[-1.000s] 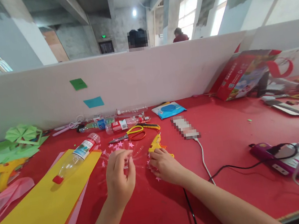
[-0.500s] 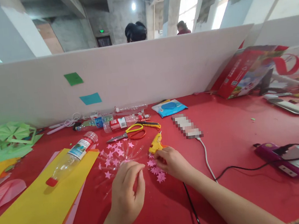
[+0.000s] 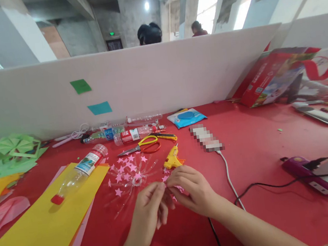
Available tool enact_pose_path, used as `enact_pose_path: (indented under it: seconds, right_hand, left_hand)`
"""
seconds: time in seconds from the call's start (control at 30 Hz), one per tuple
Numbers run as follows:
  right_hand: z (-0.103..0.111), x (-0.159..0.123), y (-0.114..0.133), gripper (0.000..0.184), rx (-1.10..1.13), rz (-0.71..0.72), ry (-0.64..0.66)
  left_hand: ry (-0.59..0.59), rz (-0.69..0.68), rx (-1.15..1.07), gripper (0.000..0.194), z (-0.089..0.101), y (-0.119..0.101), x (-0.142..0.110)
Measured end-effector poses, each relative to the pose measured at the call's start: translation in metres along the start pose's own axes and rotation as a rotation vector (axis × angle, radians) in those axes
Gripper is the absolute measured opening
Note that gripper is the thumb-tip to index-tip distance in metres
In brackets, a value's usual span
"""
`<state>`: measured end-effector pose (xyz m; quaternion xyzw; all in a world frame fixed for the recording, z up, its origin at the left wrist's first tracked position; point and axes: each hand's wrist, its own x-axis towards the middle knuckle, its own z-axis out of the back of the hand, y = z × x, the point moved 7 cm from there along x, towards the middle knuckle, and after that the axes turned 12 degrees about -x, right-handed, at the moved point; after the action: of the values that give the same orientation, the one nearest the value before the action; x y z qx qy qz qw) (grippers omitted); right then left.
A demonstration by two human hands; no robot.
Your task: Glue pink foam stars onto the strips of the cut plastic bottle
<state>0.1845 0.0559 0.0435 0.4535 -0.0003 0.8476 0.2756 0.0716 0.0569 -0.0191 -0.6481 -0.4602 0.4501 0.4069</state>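
Observation:
My left hand (image 3: 149,214) and my right hand (image 3: 194,191) meet above the red table (image 3: 256,147), fingertips pinched together on a small pink paper star that is mostly hidden between them. Just left of the hands lies a clear plastic piece cut into splayed strips (image 3: 130,179) with several pink stars stuck on it. A few loose pink stars (image 3: 166,177) lie under the right hand. A small yellow glue gun (image 3: 173,159) rests just beyond the right hand, its black cord running back under my forearm.
Yellow paper sheet (image 3: 45,229) with a red-capped bottle (image 3: 79,174) lies left. Yellow-handled scissors (image 3: 145,145), more bottles (image 3: 126,136), a wipes pack (image 3: 186,118), a white power strip (image 3: 206,137), a purple device (image 3: 310,174) with cables, a red box (image 3: 269,78), green paper (image 3: 12,151). White divider (image 3: 161,75) behind.
My left hand left the strip-cut plastic piece and moved right and nearer. My right hand lifted from the loose stars, and both now pinch together.

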Motion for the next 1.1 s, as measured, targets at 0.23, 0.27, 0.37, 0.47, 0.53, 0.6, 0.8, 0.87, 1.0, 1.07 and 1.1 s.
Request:
enact_pose_path:
  seconds: [0.23,0.27,0.37,0.47,0.53,0.6,0.8,0.87,1.0,1.07,1.1]
  right_hand:
    - [-0.005,0.0,-0.015,0.007,0.188,-0.182,0.103]
    - [-0.005,-0.002,-0.018,0.007,0.179,-0.21,0.104]
    - [-0.013,-0.006,-0.029,0.008,0.04,-0.255,0.186]
    - [-0.027,-0.012,-0.035,0.006,-0.172,-0.187,0.398]
    - [-0.028,-0.014,-0.045,0.005,-0.299,-0.212,0.446]
    - [-0.023,-0.017,-0.063,0.008,-0.426,-0.351,0.432]
    - [-0.027,-0.037,-0.112,0.015,-0.473,-0.688,0.463]
    - [-0.028,-0.038,-0.118,0.01,-0.428,-0.73,0.435]
    - [-0.013,-0.032,-0.117,0.021,-0.326,-0.816,0.312]
    - [-0.007,-0.028,-0.109,0.03,-0.125,-0.844,0.254]
    - [-0.008,-0.026,-0.102,0.033,0.13,-0.857,0.213]
  left_hand:
    - [-0.044,-0.055,0.078,0.029,0.004,-0.007,-0.001]
    - [-0.051,-0.087,0.118,0.028,0.005,-0.009,-0.002]
    - [-0.073,-0.201,0.254,0.028,0.006,-0.019,-0.006]
    - [-0.079,-0.281,0.342,0.027,0.007,-0.026,-0.009]
    - [-0.074,-0.308,0.347,0.027,0.008,-0.027,-0.011]
    - [-0.069,-0.328,0.336,0.028,0.01,-0.027,-0.012]
    - [-0.053,-0.38,0.377,0.025,0.009,-0.025,-0.013]
    - [-0.042,-0.405,0.409,0.024,0.007,-0.027,-0.015]
    - [-0.083,-0.541,0.491,0.021,0.008,-0.042,-0.022]
    - [-0.142,-0.633,0.511,0.019,0.013,-0.053,-0.027]
    - [-0.174,-0.663,0.512,0.017,0.017,-0.057,-0.029]
